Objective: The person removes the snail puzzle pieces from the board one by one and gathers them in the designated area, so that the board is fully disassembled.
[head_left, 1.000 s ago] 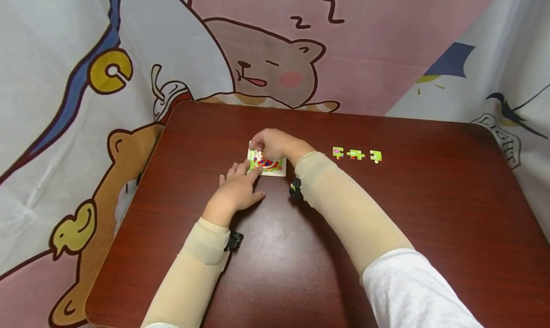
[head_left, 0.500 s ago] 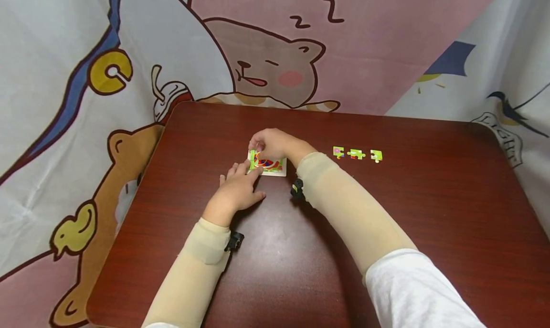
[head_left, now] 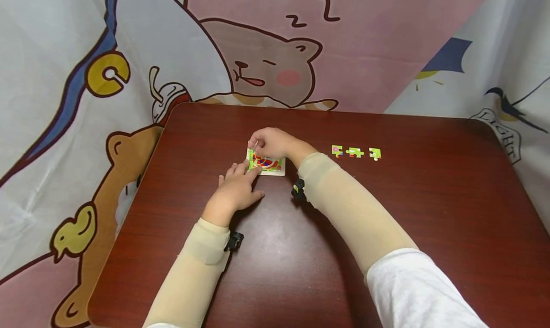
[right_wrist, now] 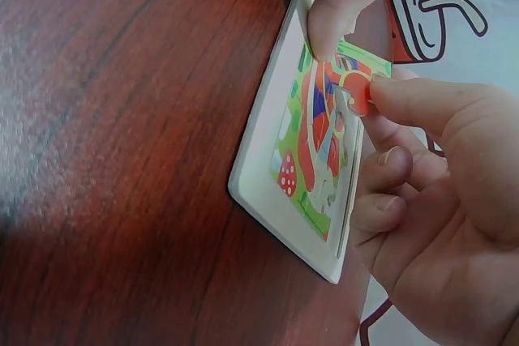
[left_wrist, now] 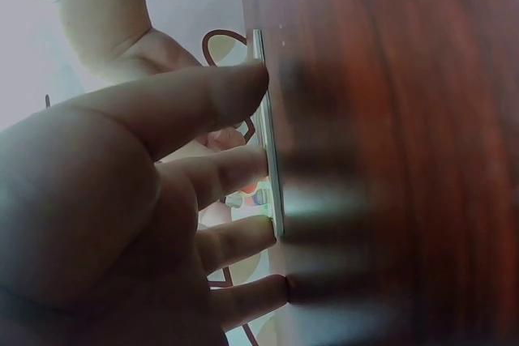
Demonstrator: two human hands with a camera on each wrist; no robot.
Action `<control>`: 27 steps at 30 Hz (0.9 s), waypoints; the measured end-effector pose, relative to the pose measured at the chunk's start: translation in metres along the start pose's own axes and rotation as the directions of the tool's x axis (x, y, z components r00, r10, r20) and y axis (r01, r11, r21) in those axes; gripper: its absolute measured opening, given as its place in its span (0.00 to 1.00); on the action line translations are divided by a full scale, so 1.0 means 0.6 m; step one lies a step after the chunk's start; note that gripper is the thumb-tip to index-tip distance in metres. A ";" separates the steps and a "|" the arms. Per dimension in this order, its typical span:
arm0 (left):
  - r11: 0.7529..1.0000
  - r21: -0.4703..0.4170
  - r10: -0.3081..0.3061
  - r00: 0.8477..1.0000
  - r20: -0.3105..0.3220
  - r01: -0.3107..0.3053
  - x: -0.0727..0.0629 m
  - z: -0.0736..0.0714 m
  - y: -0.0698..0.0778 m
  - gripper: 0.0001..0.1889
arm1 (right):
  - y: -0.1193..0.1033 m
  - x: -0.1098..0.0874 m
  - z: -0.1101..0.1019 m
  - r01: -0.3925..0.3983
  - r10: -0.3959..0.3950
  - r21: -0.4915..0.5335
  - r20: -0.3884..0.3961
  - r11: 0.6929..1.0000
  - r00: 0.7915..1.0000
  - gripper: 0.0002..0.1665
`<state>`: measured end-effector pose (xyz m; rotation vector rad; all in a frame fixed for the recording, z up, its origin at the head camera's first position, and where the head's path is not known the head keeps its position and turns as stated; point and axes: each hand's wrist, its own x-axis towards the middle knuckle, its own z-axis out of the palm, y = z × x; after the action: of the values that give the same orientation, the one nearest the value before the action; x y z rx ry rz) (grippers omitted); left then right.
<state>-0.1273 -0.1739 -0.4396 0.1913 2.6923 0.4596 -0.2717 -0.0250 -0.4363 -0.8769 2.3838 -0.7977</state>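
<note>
A small jigsaw puzzle board (head_left: 275, 173) with a white rim lies on the table, its picture bright green, red and blue. My left hand (head_left: 234, 192) rests at its near left corner, fingers spread and fairly straight, index fingertip on the picture. Over the far left part, my right hand (head_left: 274, 143) pinches a puzzle piece (right_wrist: 354, 87) between thumb and fingers. Red and orange show on that piece, which is tilted up above the board in the right wrist view. In the left wrist view the left fingertips touch the board's thin edge (left_wrist: 273, 151).
Three loose puzzle pieces, a left one (head_left: 337, 150), a middle one (head_left: 354, 152) and a right one (head_left: 375, 153), lie in a row right of the board. The dark red-brown table (head_left: 421, 194) ends at a cartoon-printed cloth (head_left: 365, 46) behind it.
My right fingers have lifted slightly and the piece between them now shows edge-on over the board. My left hand has stayed in place. The head view has shifted a little.
</note>
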 end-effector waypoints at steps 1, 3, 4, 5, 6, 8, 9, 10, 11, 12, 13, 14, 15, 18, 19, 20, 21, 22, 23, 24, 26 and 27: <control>1.000 0.003 0.000 1.000 -0.002 0.000 0.000 0.000 0.000 0.40 | 0.001 0.000 0.000 0.003 -0.003 0.004 -0.002 1.000 1.000 0.12; 1.000 0.008 -0.003 1.000 -0.007 0.003 0.000 0.000 0.000 0.40 | 0.002 0.001 0.002 0.010 -0.010 0.006 -0.008 1.000 1.000 0.12; 1.000 0.009 -0.005 1.000 -0.009 0.005 0.000 0.001 0.001 0.39 | 0.003 0.001 0.002 0.015 -0.015 0.007 -0.011 1.000 1.000 0.12; 1.000 0.009 -0.008 1.000 -0.012 0.008 -0.001 0.001 0.002 0.39 | 0.004 0.001 0.003 0.019 -0.019 0.010 -0.013 1.000 1.000 0.11; 1.000 0.008 -0.012 1.000 -0.014 0.012 -0.001 0.001 0.002 0.39 | 0.005 0.001 0.003 0.022 -0.022 0.013 -0.016 1.000 1.000 0.11; 1.000 0.007 -0.018 1.000 -0.021 0.018 -0.002 0.001 0.004 0.39 | 0.006 0.000 0.004 0.017 -0.017 0.027 -0.018 0.999 1.000 0.10; 1.000 0.007 -0.020 1.000 -0.023 0.021 -0.002 0.001 0.004 0.39 | 0.006 0.000 0.004 0.014 -0.013 0.033 -0.020 0.999 1.000 0.10; 1.000 0.007 -0.023 0.999 -0.026 0.023 -0.002 0.001 0.005 0.38 | 0.007 0.000 0.005 0.010 -0.009 0.040 -0.022 0.999 1.000 0.10; 1.000 0.007 -0.025 0.999 -0.028 0.025 -0.002 0.001 0.006 0.38 | 0.008 0.000 0.005 0.006 -0.005 0.047 -0.024 0.999 1.000 0.09; 1.000 0.009 -0.025 0.999 -0.031 0.026 -0.002 0.001 0.006 0.38 | 0.008 0.000 0.006 0.005 -0.004 0.055 -0.026 0.998 1.000 0.09; 1.000 0.012 -0.026 0.999 -0.034 0.027 -0.002 0.001 0.007 0.38 | 0.008 0.000 0.007 0.003 -0.001 0.066 -0.029 0.998 1.000 0.09; 0.999 0.014 -0.028 0.999 -0.037 0.028 -0.002 0.001 0.007 0.38 | 0.008 0.000 0.007 0.003 -0.001 0.076 -0.034 0.997 0.999 0.09; 0.999 0.017 -0.029 0.999 -0.040 0.029 -0.002 0.001 0.007 0.38 | 0.010 0.001 0.008 0.004 0.000 0.087 -0.040 0.996 0.999 0.09; 0.999 0.035 -0.031 0.998 -0.047 0.033 -0.001 0.003 0.009 0.39 | 0.012 0.001 0.012 0.001 0.006 0.120 -0.060 0.993 0.998 0.09; 0.999 0.039 -0.032 0.998 -0.048 0.034 -0.001 0.004 0.010 0.39 | 0.013 0.001 0.014 -0.002 0.011 0.127 -0.068 0.992 0.998 0.08; 0.998 0.043 -0.033 0.998 -0.047 0.035 -0.001 0.004 0.011 0.39 | 0.015 0.001 0.016 -0.004 0.015 0.135 -0.075 0.991 0.997 0.08; 0.998 0.046 -0.034 0.998 -0.046 0.036 -0.001 0.005 0.011 0.39 | 0.016 0.001 0.017 -0.007 0.018 0.141 -0.081 0.990 0.997 0.08; 0.998 0.048 -0.035 0.998 -0.044 0.037 -0.001 0.005 0.012 0.39 | 0.017 0.001 0.018 -0.008 0.021 0.146 -0.086 0.989 0.996 0.08; 0.998 0.048 -0.036 0.998 -0.043 0.038 -0.001 0.005 0.013 0.40 | 0.018 0.001 0.019 -0.009 0.023 0.152 -0.090 0.988 0.996 0.08; 0.998 0.048 -0.038 0.998 -0.042 0.040 -0.002 0.004 0.013 0.40 | 0.019 0.001 0.020 -0.008 0.022 0.154 -0.094 0.988 0.995 0.08; 0.998 0.049 -0.040 0.998 -0.040 0.042 -0.002 0.003 0.014 0.40 | 0.021 0.002 0.021 -0.004 0.020 0.159 -0.100 0.987 0.995 0.07; 0.998 0.050 -0.040 0.998 -0.041 0.042 -0.003 0.003 0.014 0.40 | 0.021 0.002 0.021 -0.002 0.018 0.158 -0.102 0.987 0.995 0.07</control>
<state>-0.1247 -0.1656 -0.4374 0.1422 2.7437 0.3874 -0.2704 -0.0222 -0.4540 -0.7757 2.3722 -1.0352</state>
